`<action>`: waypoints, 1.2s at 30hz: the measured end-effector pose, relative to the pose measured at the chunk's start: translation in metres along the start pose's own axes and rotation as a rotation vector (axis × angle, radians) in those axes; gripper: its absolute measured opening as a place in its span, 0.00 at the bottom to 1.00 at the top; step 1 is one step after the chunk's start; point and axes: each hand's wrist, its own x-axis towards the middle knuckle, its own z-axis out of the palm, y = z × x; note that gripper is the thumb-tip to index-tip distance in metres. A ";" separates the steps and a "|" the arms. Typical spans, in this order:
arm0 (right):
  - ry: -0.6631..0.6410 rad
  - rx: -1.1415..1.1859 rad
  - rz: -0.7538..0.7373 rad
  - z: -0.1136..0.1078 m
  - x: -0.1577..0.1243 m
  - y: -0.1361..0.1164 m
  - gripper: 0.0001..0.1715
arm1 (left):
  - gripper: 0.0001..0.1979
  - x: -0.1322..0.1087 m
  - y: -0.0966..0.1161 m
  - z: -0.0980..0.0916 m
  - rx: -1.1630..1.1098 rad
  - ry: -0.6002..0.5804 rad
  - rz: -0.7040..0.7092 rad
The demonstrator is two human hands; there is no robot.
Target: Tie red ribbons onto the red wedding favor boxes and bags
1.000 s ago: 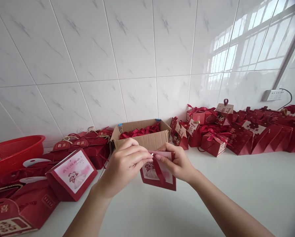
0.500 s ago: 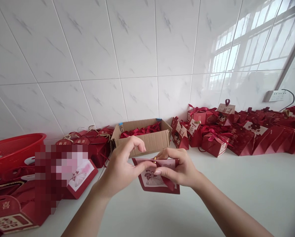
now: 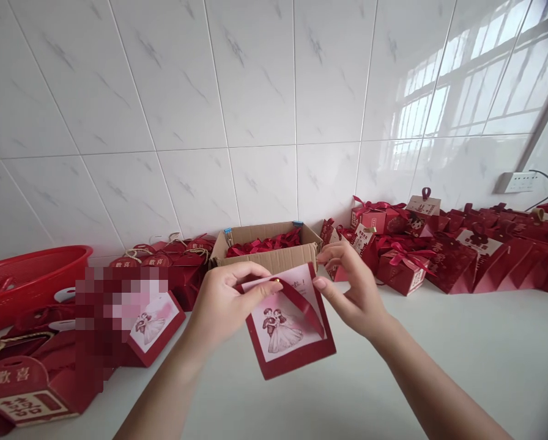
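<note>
A dark red wedding favor box (image 3: 285,333) hangs in front of me above the white tabletop, tilted. On its face is a pale panel with a drawn bride and groom. My left hand (image 3: 228,302) pinches the top left edge, its thumb beside a small gold bead (image 3: 278,281). From the bead a red ribbon (image 3: 307,308) runs down across the panel. At the upper right corner is my right hand (image 3: 354,290), fingers apart and curved, its thumb tip close against the edge; whether it touches I cannot tell. The box's back is hidden.
Behind my hands an open cardboard box (image 3: 278,253) holds red ribbons. Red gift boxes (image 3: 30,391) and a red plastic basket (image 3: 72,260) stand on the left. Many more red boxes (image 3: 507,256) line the wall at right, below a white power socket (image 3: 517,182).
The favor box has swung upright, showing more of its front. My left hand now grips near the bead; my right hand has let go of it and moved right, fingers opening.
</note>
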 end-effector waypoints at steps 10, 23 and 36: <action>-0.354 -0.163 0.305 0.004 -0.002 -0.010 0.02 | 0.06 0.002 -0.004 0.002 0.067 0.205 -0.031; 0.077 -0.421 0.005 0.022 -0.009 -0.001 0.08 | 0.09 0.002 -0.008 0.006 0.103 0.177 -0.073; 0.473 -0.471 -0.456 0.003 0.001 0.013 0.13 | 0.14 -0.001 0.001 0.020 -0.124 -0.107 -0.192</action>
